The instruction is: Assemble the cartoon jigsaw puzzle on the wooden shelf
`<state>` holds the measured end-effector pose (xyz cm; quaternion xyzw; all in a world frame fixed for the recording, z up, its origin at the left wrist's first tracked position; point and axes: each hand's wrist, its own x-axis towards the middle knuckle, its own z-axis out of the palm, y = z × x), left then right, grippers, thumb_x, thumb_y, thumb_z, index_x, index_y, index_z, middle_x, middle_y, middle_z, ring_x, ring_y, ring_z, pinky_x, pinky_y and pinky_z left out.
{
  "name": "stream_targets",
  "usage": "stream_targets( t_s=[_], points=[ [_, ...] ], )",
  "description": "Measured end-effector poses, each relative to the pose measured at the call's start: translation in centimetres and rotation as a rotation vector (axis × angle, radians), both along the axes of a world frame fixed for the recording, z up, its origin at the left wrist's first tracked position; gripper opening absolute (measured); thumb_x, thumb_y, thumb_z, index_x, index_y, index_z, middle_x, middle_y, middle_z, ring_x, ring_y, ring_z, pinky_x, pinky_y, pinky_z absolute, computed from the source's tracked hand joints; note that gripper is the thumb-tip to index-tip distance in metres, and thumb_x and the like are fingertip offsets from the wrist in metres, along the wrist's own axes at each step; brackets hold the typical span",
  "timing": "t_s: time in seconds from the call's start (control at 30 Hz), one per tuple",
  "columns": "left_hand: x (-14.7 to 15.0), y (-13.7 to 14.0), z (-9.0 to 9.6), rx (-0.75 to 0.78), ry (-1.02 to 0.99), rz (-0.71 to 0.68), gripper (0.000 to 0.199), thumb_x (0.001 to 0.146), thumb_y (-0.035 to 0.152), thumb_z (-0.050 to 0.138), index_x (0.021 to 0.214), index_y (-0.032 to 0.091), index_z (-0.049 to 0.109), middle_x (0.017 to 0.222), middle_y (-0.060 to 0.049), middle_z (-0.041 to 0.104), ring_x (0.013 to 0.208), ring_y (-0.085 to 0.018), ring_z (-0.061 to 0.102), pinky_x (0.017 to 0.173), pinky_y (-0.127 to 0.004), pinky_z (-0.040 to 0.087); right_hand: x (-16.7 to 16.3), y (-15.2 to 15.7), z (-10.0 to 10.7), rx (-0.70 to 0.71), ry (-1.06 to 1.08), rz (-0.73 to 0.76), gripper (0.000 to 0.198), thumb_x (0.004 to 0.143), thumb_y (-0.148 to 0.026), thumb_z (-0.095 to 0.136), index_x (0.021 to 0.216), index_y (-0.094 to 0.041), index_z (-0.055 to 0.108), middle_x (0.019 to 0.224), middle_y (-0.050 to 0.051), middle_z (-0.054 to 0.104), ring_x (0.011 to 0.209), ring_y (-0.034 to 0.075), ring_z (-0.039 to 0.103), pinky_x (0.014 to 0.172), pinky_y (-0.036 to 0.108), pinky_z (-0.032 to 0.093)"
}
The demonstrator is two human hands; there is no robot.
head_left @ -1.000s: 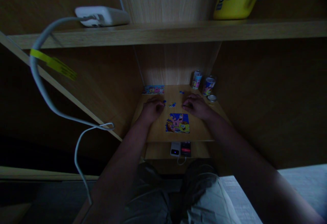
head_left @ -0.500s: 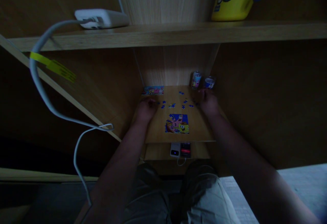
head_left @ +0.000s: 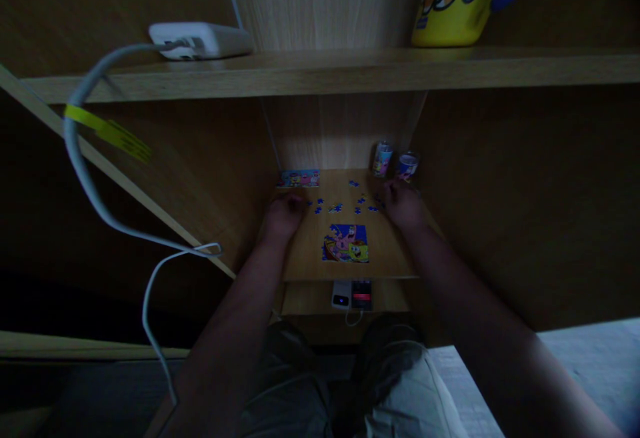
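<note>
A partly assembled jigsaw puzzle (head_left: 345, 243) with a pink and a yellow cartoon figure lies near the front of the wooden desk board (head_left: 305, 258). Behind it are several loose blue puzzle pieces (head_left: 338, 208). My left hand (head_left: 285, 215) rests at the left side of the board, fingers curled, close to the leftmost piece (head_left: 309, 203). On the other side, my right hand (head_left: 404, 205) is also curled, beside the rightmost pieces and in front of two cans. Dim light hides what either hand holds, if anything.
A printed cartoon card (head_left: 299, 179) lies at the back left. One can (head_left: 383, 159) and another can (head_left: 407, 165) stand at the back right. Overhead, a shelf (head_left: 320, 78) holds a white adapter (head_left: 205, 39) with a hanging cable (head_left: 75, 151) and a yellow mug (head_left: 445, 18). Below sits a phone (head_left: 362, 295).
My right hand has drawn slightly back toward me, away from the cans. The left hand has hardly moved. The whole view has shifted a little.
</note>
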<state>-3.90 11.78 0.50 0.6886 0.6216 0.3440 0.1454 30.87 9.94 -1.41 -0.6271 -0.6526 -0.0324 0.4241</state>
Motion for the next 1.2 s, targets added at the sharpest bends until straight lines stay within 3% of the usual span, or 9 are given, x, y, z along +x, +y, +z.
stream_targets(
  t_s=[0.13,0.33,0.6,0.9,1.2],
  points=[
    [0.0,0.1,-0.1,0.010,0.020,0.017,0.019,0.097,0.017,0.068,0.107,0.023,0.084,0.119,-0.009,0.085,0.109,-0.028,0.081,0.103,-0.040,0.063,-0.4,0.4,-0.7,-0.024,-0.153,0.186,0.030,0.106,-0.037,0.057,0.108,-0.023,0.083,0.112,0.015,0.081,0.113,0.033,0.071,0.108,0.048,0.054],
    [0.0,0.0,0.0,0.002,0.015,0.000,0.019,0.099,0.019,0.068,0.108,0.024,0.084,0.114,-0.008,0.085,0.104,-0.027,0.081,0.101,-0.039,0.063,-1.0,0.3,-1.3,-0.064,-0.259,0.264,0.028,0.105,-0.042,0.065,0.111,-0.026,0.087,0.123,0.014,0.076,0.119,0.032,0.067,0.112,0.050,0.050],
    [0.2,-0.2,0.2,0.002,0.011,0.005,0.015,0.098,0.019,0.069,0.104,0.023,0.083,0.110,-0.008,0.085,0.103,-0.027,0.081,0.100,-0.039,0.063,-1.0,0.2,-1.1,-0.106,-0.248,0.254,0.023,0.101,-0.045,0.074,0.107,-0.025,0.083,0.117,0.013,0.075,0.112,0.033,0.066,0.106,0.048,0.052],
    [-0.1,0.3,-0.6,0.021,0.002,0.035,0.014,0.098,0.021,0.069,0.102,0.024,0.083,0.109,-0.009,0.085,0.102,-0.027,0.081,0.099,-0.039,0.064,-0.7,0.9,-1.8,-0.073,-0.219,0.304,0.020,0.101,-0.030,0.067,0.107,-0.029,0.087,0.117,0.010,0.078,0.116,0.031,0.070,0.109,0.049,0.053],
    [-0.2,0.3,-0.6,-0.006,0.071,0.035,0.016,0.100,0.022,0.067,0.105,0.024,0.083,0.116,-0.011,0.085,0.112,-0.030,0.079,0.107,-0.043,0.061,-1.2,0.4,-1.3,-0.113,-0.233,0.322,0.023,0.100,-0.048,0.075,0.106,-0.029,0.085,0.112,0.010,0.079,0.107,0.030,0.070,0.103,0.046,0.054]
  ],
)
